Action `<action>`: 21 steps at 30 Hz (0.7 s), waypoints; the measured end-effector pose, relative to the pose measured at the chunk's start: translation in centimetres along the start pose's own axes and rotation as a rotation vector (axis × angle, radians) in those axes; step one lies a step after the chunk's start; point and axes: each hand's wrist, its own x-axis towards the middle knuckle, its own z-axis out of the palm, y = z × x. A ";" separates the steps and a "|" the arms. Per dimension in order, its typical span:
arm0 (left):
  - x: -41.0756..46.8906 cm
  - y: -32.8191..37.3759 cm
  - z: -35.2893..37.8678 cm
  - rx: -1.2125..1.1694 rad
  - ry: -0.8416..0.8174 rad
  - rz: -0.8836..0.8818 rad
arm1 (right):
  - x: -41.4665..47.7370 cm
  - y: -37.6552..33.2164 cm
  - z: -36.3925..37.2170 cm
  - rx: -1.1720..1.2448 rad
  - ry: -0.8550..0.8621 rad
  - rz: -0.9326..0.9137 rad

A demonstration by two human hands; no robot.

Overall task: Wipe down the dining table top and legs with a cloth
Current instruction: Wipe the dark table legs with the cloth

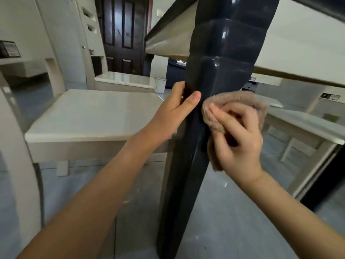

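Observation:
A glossy dark table leg [211, 75] runs down the middle of the head view, from the table's pale underside [298, 45] to the floor. My left hand [177, 107] grips the leg from the left, thumb across its front face and fingers hidden behind it. My right hand [239, 143] holds a bunched pinkish-brown cloth [233, 101] and presses it against the leg's right side, just below the carved block.
A cream chair seat [93, 116] stands close on the left, a second chair [127, 81] behind it. Another cream seat [306, 126] is on the right. A small white cup [160, 85] sits on the grey tiled floor; a dark door [121, 34] is beyond.

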 end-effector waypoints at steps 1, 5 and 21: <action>0.0 0.0 0.0 0.003 0.003 0.004 | 0.7 0.1 0.2 -0.011 0.031 0.008; 0.0 0.3 -0.1 -0.014 0.015 0.009 | -7.9 -0.4 1.2 -0.048 -0.268 -0.044; -0.5 0.6 -0.3 0.041 -0.012 -0.005 | -12.9 -1.5 1.7 0.062 -0.427 -0.005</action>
